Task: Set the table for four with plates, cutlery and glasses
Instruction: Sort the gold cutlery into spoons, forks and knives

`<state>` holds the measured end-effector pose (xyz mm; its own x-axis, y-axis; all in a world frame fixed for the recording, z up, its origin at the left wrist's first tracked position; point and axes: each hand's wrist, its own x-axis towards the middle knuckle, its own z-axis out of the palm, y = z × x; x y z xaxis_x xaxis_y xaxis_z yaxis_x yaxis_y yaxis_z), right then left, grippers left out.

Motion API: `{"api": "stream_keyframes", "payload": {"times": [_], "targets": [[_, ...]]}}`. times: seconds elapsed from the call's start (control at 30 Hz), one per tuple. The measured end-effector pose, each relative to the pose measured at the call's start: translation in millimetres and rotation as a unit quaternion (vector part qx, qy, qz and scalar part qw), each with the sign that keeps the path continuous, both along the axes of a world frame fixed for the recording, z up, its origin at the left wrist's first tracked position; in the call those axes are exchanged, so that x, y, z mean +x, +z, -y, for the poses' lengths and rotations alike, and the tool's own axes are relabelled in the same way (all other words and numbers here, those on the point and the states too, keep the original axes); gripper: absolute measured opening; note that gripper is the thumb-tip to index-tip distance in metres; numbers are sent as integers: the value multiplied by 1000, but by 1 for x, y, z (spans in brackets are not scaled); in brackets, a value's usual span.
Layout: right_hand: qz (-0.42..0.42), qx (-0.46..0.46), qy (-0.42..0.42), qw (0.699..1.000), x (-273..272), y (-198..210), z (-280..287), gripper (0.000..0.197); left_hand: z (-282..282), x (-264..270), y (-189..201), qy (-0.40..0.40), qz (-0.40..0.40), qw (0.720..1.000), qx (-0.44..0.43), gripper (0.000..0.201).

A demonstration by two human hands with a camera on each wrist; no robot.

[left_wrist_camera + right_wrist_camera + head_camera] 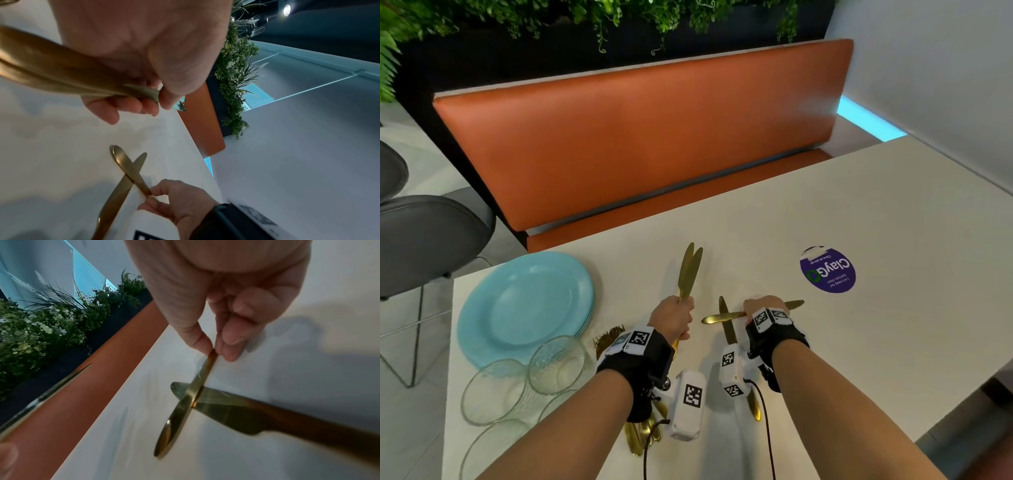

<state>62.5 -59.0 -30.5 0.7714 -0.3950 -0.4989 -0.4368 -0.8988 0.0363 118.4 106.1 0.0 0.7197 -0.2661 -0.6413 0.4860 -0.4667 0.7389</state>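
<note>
My left hand [677,317] grips two gold knives [690,270] by their handles, blades pointing away over the white table [859,212]; the left wrist view shows the fingers [131,105] curled round them [61,73]. To its right, my right hand [749,309] pinches a third gold knife [722,318] between thumb and fingertips [230,352]. That knife [197,386] lies crosswise on top of a fourth knife [246,412] flat on the table. A stack of light blue plates [524,305] sits at the left, with clear glasses [554,365] in front of it.
Gold forks [609,337] and more gold cutlery [638,437] lie under my left wrist. A purple round sticker [827,270] is on the table to the right. An orange bench [640,137] runs along the far side; a grey chair [424,240] stands at the left.
</note>
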Motion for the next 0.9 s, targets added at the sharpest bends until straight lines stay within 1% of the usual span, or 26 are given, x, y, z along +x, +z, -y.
{"api": "stream_keyframes", "payload": {"times": [0.07, 0.2, 0.27, 0.3, 0.37, 0.4, 0.43, 0.47, 0.5, 0.57, 0.6, 0.67, 0.7, 0.77, 0.83, 0.9], "targets": [[13, 22, -32, 999, -1, -1, -1, 34, 2, 3, -1, -11, 4, 1000, 1, 25], [42, 69, -109, 991, -4, -1, -2, 28, 4, 7, -2, -23, 15, 1000, 5, 25], [52, 111, -161, 979, -5, -2, -1, 28, 4, 9, -2, -24, 16, 1000, 4, 24], [58, 131, -200, 969, -4, -3, 0, 30, 4, 10, -3, -23, 15, 1000, 2, 24], [99, 219, -303, 922, -5, -3, -1, 37, 5, 11, -4, -22, 13, 1000, 0, 24], [122, 257, -368, 885, -5, -5, -1, 42, 5, 12, -4, -21, 14, 1000, -1, 25], [135, 283, -392, 865, -5, -5, -2, 44, 5, 12, -5, -21, 15, 1000, -3, 27], [147, 306, -429, 837, -4, -2, -4, 43, 6, 12, -5, -22, 17, 1000, -5, 28], [153, 313, -449, 823, -5, 0, -6, 38, 7, 12, -5, -23, 19, 1000, -7, 29], [163, 287, -465, 821, -5, 5, -10, 23, 8, 11, -5, -24, 20, 999, -13, 29], [170, 281, -479, 814, -4, 7, -11, 25, 9, 11, -4, -24, 21, 999, -18, 29], [201, 307, -509, 779, -2, 16, -14, 29, 11, 11, -2, -22, 24, 999, -30, 27], [201, 319, -505, 777, 1, 21, -15, 28, 12, 12, -1, -22, 25, 999, -34, 24], [195, 334, -477, 789, 5, 29, -17, 27, 14, 13, 1, -21, 24, 999, -41, 18], [212, 360, -429, 801, 7, 39, -22, 24, 15, 12, 2, -21, 16, 998, -55, 15], [231, 401, -383, 800, 7, 43, -22, 17, 16, 8, 5, -30, -3, 997, -73, 13]]}}
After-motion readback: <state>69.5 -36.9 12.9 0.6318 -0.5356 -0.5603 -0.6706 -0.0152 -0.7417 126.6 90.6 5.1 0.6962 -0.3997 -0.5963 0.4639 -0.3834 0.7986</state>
